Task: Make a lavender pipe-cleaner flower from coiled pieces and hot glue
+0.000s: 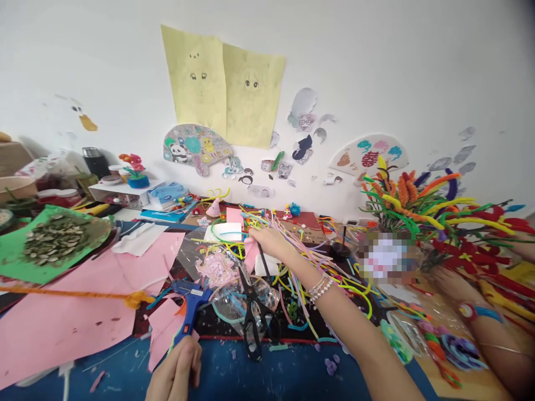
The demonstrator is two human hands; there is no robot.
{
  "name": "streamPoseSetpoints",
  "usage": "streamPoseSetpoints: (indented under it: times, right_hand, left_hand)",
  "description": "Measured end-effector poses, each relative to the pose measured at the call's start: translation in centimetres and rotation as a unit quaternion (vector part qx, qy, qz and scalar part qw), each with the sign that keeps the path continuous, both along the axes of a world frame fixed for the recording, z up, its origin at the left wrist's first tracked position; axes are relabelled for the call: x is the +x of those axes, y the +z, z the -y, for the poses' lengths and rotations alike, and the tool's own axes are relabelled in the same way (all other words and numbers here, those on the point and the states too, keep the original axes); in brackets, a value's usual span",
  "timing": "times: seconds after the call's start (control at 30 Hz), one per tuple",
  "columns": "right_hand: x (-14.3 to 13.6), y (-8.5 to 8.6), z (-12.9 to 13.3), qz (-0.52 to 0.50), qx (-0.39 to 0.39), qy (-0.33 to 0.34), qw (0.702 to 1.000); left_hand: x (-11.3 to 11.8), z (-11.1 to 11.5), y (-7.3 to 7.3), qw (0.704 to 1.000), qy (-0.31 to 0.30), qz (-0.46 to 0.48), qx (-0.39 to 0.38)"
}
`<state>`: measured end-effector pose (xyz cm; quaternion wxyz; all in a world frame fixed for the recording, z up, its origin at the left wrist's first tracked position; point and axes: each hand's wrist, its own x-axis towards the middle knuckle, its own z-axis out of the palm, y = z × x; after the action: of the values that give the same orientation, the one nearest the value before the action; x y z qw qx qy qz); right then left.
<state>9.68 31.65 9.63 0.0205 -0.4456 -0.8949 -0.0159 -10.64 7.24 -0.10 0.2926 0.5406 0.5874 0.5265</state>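
Nearest, at the bottom edge left of centre, the left hand (178, 367) wraps its fingers round the handle of a blue glue gun (193, 301). Black scissors (250, 292) lie at the frame's centre, just right of it, on clear plastic; a tangle of pipe cleaners (311, 253) crowds the right forearm (343, 317). The right hand (267, 242) reaches in above the scissors, its fingertips lost among clutter; whether they grip anything I cannot tell. At the right edge, another person's arm (493, 323) is cut off, beneath a colourful bouquet (472, 253) beside a pixelated patch. Pink sheets (83, 328) cover the left of a blue mat (234, 381); drawings (254, 94) hang on the white wall (351, 50).
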Motion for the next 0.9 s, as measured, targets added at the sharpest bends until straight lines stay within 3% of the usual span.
streamPoseSetpoints:
  times: [0.13,0.2,0.27,0.37,0.5,0.57,0.63,0.8,0.9]
  right_hand:
    - [3.2,3.6,2.4,-0.074,0.083,-0.040,0.993]
    - [5.8,4.9,5.5,-0.113,0.107,-0.053,0.986]
    - [8.6,4.8,10.0,-0.157,0.122,-0.057,0.978]
    - [12.2,1.7,17.8,-0.364,0.112,-0.043,0.923]
    - [13.9,-6.0,25.4,-0.423,0.028,-0.018,0.906]
    - [14.0,-9.3,26.8,-0.439,0.014,0.005,0.898]
    - [14.0,-11.4,27.0,-0.476,0.011,-0.012,0.880]
    - [15.8,-13.0,26.6,-0.516,0.038,-0.073,0.852]
    - [17.8,-14.0,27.2,-0.526,0.073,-0.123,0.839]
  left_hand:
    - [0.4,-0.3,-0.2,0.993,-0.109,-0.045,-0.011]
    - [1.2,-0.3,0.0,0.984,-0.164,-0.075,-0.004]
    - [2.5,-0.2,0.5,0.977,-0.195,-0.085,0.011]
    - [4.7,-0.1,1.8,0.970,-0.225,-0.071,0.060]
    - [8.1,-0.1,3.0,0.947,-0.289,-0.084,0.116]
    - [9.9,-0.3,2.8,0.915,-0.367,-0.104,0.131]
    - [11.6,-0.4,2.4,0.883,-0.432,-0.126,0.131]
    - [14.4,-0.4,1.4,0.861,-0.460,-0.157,0.152]
    - [15.7,-0.4,1.2,0.833,-0.485,-0.212,0.161]
